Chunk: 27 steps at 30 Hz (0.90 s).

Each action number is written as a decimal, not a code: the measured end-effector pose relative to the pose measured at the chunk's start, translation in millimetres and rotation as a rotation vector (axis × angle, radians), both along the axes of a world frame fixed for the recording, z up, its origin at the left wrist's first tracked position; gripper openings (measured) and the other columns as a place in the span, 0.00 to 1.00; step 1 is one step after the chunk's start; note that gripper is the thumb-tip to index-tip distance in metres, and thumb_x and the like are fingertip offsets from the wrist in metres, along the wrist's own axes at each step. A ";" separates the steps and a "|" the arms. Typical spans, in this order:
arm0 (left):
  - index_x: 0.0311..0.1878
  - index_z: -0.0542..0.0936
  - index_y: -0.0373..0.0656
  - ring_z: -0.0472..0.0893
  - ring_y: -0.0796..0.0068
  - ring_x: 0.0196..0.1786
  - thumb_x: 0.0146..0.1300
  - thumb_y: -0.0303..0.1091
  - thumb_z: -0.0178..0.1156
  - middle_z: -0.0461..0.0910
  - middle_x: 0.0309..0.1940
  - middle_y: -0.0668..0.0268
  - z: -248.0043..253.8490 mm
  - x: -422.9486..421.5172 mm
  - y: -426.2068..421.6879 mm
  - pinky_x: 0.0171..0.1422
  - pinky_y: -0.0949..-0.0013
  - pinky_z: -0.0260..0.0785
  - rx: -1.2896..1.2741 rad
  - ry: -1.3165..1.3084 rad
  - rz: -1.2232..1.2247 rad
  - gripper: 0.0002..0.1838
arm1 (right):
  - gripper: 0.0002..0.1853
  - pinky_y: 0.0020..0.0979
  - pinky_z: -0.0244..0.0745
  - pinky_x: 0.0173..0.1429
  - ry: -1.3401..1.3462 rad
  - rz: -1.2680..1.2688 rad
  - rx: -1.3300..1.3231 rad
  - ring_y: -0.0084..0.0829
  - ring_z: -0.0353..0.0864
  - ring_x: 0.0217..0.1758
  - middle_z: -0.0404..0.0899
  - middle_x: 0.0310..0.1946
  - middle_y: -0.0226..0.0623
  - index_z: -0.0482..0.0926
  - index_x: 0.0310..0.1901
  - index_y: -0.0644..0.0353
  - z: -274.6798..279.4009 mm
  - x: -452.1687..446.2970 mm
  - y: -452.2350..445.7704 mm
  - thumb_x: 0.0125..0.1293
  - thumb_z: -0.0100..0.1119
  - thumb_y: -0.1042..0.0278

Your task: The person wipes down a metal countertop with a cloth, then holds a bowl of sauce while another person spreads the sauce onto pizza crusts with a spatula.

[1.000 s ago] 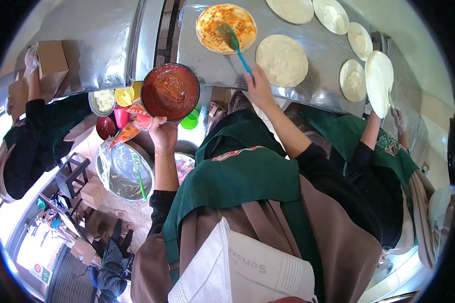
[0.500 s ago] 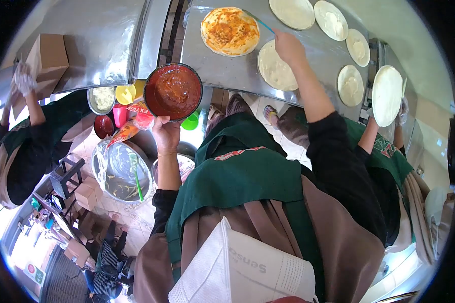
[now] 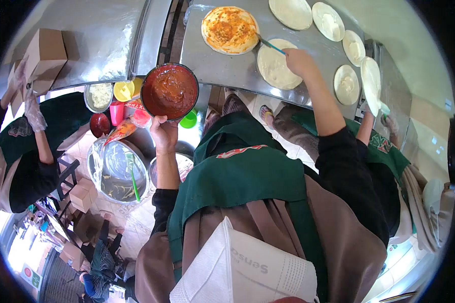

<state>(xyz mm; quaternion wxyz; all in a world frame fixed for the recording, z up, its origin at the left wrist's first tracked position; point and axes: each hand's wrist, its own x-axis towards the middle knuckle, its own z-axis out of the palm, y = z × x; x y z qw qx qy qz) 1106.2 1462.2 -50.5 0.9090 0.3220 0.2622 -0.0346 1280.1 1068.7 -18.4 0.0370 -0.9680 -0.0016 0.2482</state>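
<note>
Spatula [image 3: 271, 44] shifted along sauced dough [image 3: 230, 30], partly hidden by right hand [image 3: 299, 63].

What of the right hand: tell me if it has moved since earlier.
Yes: the right hand went rightward, from the lower left of the nearest plain dough to its right edge.

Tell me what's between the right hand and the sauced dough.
Head view: the blue-handled spatula, running from the right hand toward the sauced dough, its handle passing across part of the plain dough round.
</note>
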 end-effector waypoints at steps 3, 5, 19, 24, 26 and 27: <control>0.65 0.64 0.43 0.72 0.57 0.61 0.44 0.30 0.55 0.70 0.61 0.60 0.3 0.8 -0.7 0.63 0.49 0.68 -0.005 0.000 -0.003 0.37 | 0.19 0.45 0.73 0.53 0.032 0.054 0.025 0.46 0.79 0.50 0.80 0.47 0.47 0.78 0.53 0.52 15.0 -21.3 2.4 0.63 0.41 0.69; 0.63 0.65 0.43 0.74 0.59 0.57 0.45 0.30 0.54 0.71 0.59 0.61 3.1 2.1 -3.3 0.60 0.52 0.70 -0.006 -0.003 0.001 0.35 | 0.20 0.46 0.73 0.53 0.050 0.026 0.120 0.47 0.79 0.48 0.80 0.46 0.47 0.77 0.54 0.51 26.2 -29.0 5.1 0.63 0.41 0.69; 0.65 0.64 0.43 0.71 0.55 0.62 0.45 0.31 0.54 0.68 0.62 0.59 6.7 -2.9 -3.4 0.64 0.47 0.66 0.004 -0.017 -0.034 0.37 | 0.20 0.47 0.75 0.47 -0.191 -0.002 0.014 0.48 0.81 0.45 0.80 0.40 0.50 0.73 0.58 0.53 -18.8 8.1 33.8 0.65 0.40 0.70; 0.66 0.64 0.44 0.71 0.56 0.62 0.45 0.31 0.54 0.68 0.62 0.59 3.4 -4.5 -1.1 0.64 0.47 0.66 -0.010 -0.014 -0.037 0.37 | 0.20 0.47 0.75 0.47 -0.092 0.013 -0.019 0.48 0.81 0.44 0.80 0.40 0.50 0.73 0.58 0.53 -25.6 -34.1 28.8 0.65 0.41 0.69; 0.65 0.64 0.44 0.71 0.56 0.62 0.45 0.31 0.54 0.69 0.62 0.59 2.7 -3.7 -1.3 0.64 0.48 0.66 -0.008 -0.019 -0.034 0.37 | 0.20 0.47 0.75 0.47 -0.051 0.052 0.058 0.48 0.81 0.43 0.80 0.38 0.52 0.73 0.58 0.53 -17.1 -56.0 27.7 0.65 0.41 0.68; 0.65 0.64 0.44 0.71 0.56 0.62 0.45 0.31 0.54 0.69 0.62 0.59 3.2 -3.6 -1.7 0.64 0.48 0.66 -0.001 -0.021 -0.032 0.37 | 0.20 0.47 0.75 0.47 -0.051 0.053 0.055 0.48 0.81 0.43 0.80 0.38 0.52 0.73 0.58 0.53 -9.0 -64.2 29.1 0.65 0.41 0.68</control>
